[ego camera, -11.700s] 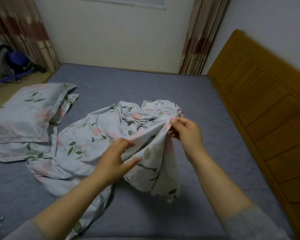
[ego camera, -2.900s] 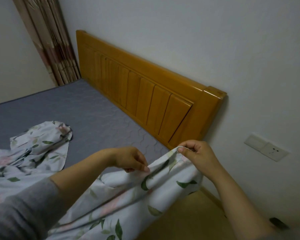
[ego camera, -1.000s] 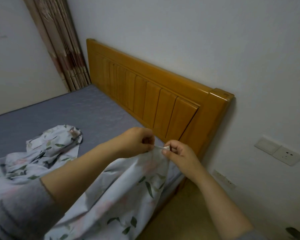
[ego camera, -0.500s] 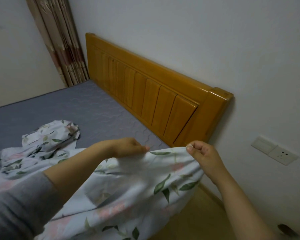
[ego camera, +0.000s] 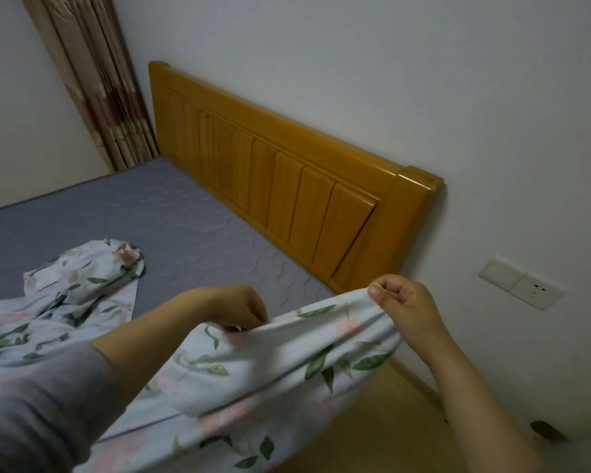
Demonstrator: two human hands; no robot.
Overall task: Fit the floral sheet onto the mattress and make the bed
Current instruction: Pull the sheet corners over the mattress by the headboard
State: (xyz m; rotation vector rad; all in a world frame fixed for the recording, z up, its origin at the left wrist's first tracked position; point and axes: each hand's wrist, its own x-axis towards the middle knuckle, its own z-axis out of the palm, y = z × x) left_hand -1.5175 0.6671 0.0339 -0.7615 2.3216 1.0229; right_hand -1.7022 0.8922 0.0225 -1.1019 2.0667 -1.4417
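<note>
As my right grip pinches floral sheet hem above mattress corner by headboard, my left grip clutches same hem further left; rest of sheet bunched on mattress.

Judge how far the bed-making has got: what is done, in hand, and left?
Done: the floral sheet is on the mattress, though mostly bunched, much grey surface bare. In hand: the left hand and right hand grip the sheet's edge, raised near the mattress corner by the headboard. Left: no corner looks fitted; the sheet needs spreading and smoothing.
</note>
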